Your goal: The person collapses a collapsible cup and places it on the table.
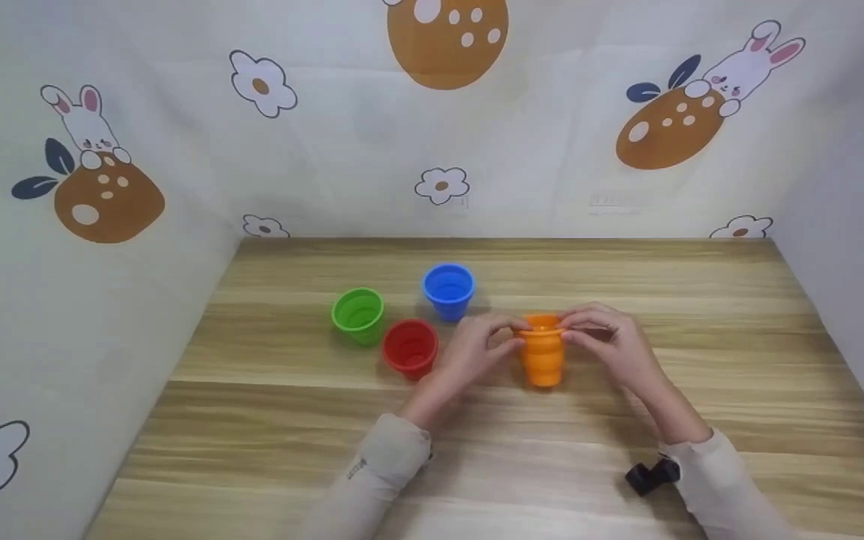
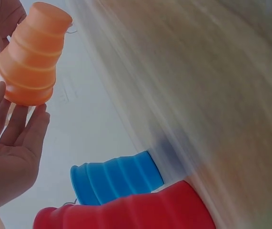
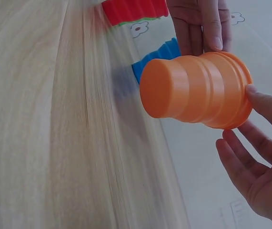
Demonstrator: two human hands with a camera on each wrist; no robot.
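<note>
An orange ribbed cup [image 1: 544,360] hangs upright above the wooden table between both hands, its rim up and its narrower base down. My left hand [image 1: 478,345] pinches the rim on the left side with thumb and fingers. On the opposite side my right hand [image 1: 616,345] grips the same rim between thumb and fingertips. Both wrist views show the orange cup [image 2: 33,57] off the tabletop, its base [image 3: 156,88] facing the camera in the right wrist view.
Left of the hands stand a red cup [image 1: 410,347], a green cup [image 1: 358,315] and a blue cup [image 1: 448,289], all mouth up. The red one is close to the left forearm. A black object [image 1: 652,477] shows at the right sleeve. Patterned walls border the table [image 1: 267,435].
</note>
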